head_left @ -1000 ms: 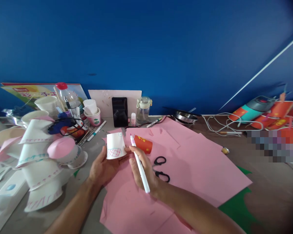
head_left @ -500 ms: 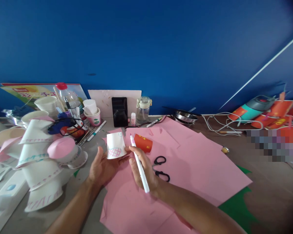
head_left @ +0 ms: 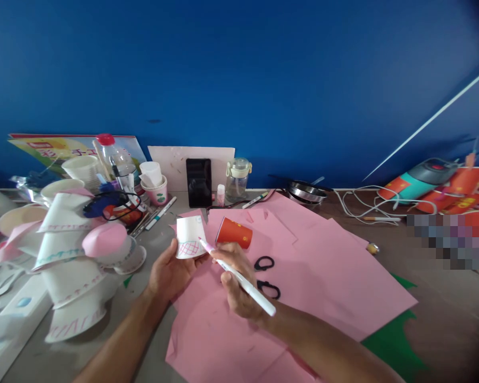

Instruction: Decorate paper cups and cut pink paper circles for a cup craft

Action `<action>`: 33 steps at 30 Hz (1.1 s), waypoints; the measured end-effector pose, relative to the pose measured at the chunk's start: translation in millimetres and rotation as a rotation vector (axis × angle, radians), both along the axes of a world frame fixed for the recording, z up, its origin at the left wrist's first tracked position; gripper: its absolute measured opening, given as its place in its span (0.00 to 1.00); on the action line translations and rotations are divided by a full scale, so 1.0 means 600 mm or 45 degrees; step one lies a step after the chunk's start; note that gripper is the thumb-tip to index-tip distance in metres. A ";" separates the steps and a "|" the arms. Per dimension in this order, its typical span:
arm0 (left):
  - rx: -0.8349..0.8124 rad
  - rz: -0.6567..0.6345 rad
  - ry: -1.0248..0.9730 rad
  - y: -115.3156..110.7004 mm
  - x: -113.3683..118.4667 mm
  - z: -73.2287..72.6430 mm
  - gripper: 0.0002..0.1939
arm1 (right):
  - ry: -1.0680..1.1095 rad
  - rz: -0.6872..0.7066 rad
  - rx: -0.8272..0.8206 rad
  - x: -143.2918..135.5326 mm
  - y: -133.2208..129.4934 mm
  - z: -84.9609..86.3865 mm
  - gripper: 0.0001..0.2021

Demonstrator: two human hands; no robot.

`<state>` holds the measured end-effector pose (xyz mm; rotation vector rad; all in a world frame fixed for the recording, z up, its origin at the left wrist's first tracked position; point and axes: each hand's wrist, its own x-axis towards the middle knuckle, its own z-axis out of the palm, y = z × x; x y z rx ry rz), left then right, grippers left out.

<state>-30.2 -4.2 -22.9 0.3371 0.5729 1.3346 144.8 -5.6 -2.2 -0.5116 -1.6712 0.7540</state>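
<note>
A white paper cup [head_left: 189, 230], wide rim down, carries a band of pink criss-cross lines near the rim and a small bluish mark higher up. My left hand [head_left: 173, 274] grips it low down, some fingers hidden behind it. Between the fingers of my right hand [head_left: 239, 282] is a white marker [head_left: 247, 284] with a pink tip. That tip is at the cup's right side, over the patterned band; whether it touches cannot be told. A red paper cup [head_left: 234, 233] lies on its side just beyond my right hand. Black-handled scissors [head_left: 265, 263] lie to the right of that hand.
Pink paper sheets [head_left: 323, 271] cover the table's middle. At left stand stacked decorated paper cups [head_left: 69, 276]. Along the blue wall are a phone [head_left: 199, 182], a glass jar [head_left: 238, 183] and a metal pan [head_left: 307, 191]. White cables [head_left: 359, 199] and a teal bottle [head_left: 421, 181] lie right.
The marker has tilted flatter, its tip moving from above my fingers down and left to the cup's side. My left hand still holds the cup. The whole view has shifted slightly.
</note>
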 end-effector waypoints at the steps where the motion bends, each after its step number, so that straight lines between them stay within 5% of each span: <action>1: -0.002 0.004 -0.008 0.000 0.000 0.001 0.21 | -0.003 0.003 -0.035 0.001 -0.001 0.002 0.17; 33: 0.047 0.006 0.077 0.003 -0.007 -0.007 0.21 | 0.042 0.039 -0.243 0.006 -0.006 0.010 0.17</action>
